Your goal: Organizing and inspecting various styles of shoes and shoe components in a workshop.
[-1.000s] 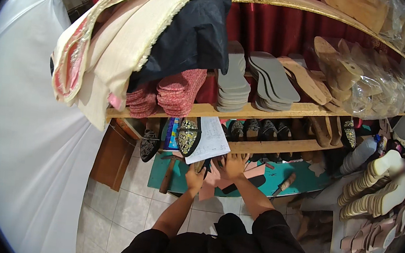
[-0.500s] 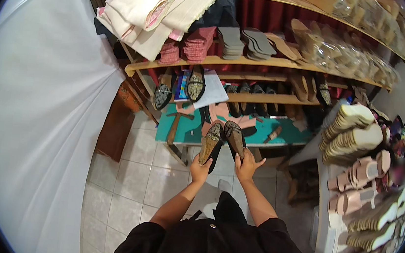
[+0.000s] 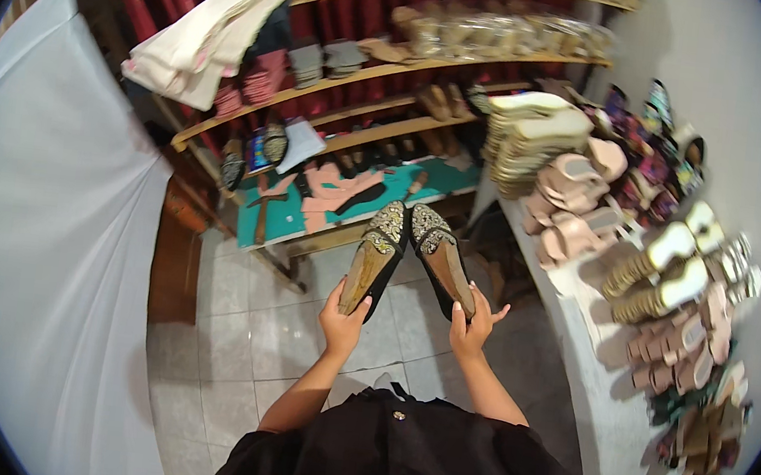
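Two flat shoes are held side by side in front of me, toes pointing away and nearly touching. Each has black sides, a black strap and a patterned gold-and-silver toe; tan-brown shows in the opening, and I cannot tell whether it is insole or a last. My left hand [image 3: 343, 319] is closed round the heel of the left shoe [image 3: 384, 238]. The heel of the right shoe [image 3: 433, 243] is gripped by my right hand [image 3: 474, 325], its little finger sticking out. Beyond them stands a low teal-topped table [image 3: 281, 232] with a hammer [image 3: 263, 209] and pink cut pieces [image 3: 335, 188] on it.
Wooden shelves [image 3: 399, 59] behind hold shoe parts, bagged lasts and a draped cream cloth [image 3: 220, 40]. On the right, a white counter [image 3: 584, 370] carries stacked soles [image 3: 535, 133] and pink sandals [image 3: 579, 198]. A white sheet [image 3: 66, 232] hangs at the left.
My view has swung to the right, so the shelves and table sit further left and more of the counter shows. The two shoes appear larger and nearer, still in both hands.
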Demonstrator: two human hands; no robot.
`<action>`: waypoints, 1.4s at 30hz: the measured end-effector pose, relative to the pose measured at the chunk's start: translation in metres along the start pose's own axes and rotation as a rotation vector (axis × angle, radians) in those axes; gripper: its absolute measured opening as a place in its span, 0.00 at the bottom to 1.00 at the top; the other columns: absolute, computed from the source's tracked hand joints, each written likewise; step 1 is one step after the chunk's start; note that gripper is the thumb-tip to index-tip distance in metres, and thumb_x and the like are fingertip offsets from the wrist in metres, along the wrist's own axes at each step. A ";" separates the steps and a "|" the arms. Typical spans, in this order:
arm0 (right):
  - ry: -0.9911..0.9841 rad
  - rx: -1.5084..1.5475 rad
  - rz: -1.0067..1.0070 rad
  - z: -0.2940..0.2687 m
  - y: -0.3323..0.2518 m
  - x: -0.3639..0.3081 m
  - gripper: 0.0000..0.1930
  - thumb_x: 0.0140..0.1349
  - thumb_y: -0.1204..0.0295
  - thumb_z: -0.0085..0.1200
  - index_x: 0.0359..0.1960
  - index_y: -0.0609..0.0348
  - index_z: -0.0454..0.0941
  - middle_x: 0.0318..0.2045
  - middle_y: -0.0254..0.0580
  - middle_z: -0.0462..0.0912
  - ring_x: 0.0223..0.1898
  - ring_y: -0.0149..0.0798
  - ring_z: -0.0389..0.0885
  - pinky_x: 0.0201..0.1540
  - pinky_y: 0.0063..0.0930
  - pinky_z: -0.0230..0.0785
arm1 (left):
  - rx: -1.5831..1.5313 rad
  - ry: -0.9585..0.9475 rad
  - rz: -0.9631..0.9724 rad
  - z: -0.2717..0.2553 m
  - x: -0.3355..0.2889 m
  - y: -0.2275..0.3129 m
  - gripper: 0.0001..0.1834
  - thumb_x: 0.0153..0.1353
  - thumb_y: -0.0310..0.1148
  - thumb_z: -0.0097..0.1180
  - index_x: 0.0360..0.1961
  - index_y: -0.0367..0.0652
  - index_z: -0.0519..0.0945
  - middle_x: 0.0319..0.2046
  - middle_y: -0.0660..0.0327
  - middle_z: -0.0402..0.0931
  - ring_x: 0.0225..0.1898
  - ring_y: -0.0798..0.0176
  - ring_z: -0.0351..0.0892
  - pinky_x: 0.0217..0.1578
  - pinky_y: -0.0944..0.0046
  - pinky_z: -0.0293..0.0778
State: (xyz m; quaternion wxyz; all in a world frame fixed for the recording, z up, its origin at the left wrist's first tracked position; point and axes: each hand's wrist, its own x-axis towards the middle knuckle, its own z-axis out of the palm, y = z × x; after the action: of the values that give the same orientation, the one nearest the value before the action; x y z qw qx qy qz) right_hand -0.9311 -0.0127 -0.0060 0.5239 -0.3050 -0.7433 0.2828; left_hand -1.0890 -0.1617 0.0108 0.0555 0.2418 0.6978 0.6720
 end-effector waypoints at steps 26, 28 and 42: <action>0.824 -0.762 0.236 -0.588 -0.087 -0.277 0.17 0.53 0.69 0.50 0.42 0.67 0.73 0.39 0.52 0.80 0.45 0.46 0.78 0.65 0.52 0.22 | -0.294 -0.969 0.609 0.256 -0.431 0.184 0.26 0.42 0.26 0.67 0.46 0.33 0.75 0.44 0.47 0.76 0.51 0.48 0.74 0.50 0.58 0.69; 0.904 -0.716 0.403 -0.603 -0.090 -0.303 0.16 0.53 0.69 0.50 0.41 0.67 0.74 0.37 0.49 0.81 0.43 0.44 0.78 0.65 0.52 0.23 | -0.310 -1.056 0.470 0.260 -0.466 0.174 0.26 0.43 0.25 0.67 0.46 0.32 0.75 0.45 0.47 0.76 0.50 0.51 0.75 0.51 0.60 0.69; 1.079 -0.927 0.654 -0.785 -0.075 -0.478 0.13 0.55 0.67 0.52 0.38 0.64 0.76 0.33 0.43 0.81 0.38 0.43 0.79 0.65 0.55 0.25 | -0.280 -1.397 -0.086 0.331 -0.739 0.193 0.25 0.47 0.24 0.64 0.48 0.29 0.73 0.40 0.56 0.77 0.41 0.67 0.76 0.45 0.69 0.70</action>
State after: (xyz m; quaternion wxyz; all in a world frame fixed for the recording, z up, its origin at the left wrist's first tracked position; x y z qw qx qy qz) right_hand -0.0691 -0.3406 -0.0115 0.5220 -0.7915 -0.3005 -0.1040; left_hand -0.2569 -0.1684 -0.0156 0.5464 0.5788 0.4152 0.4405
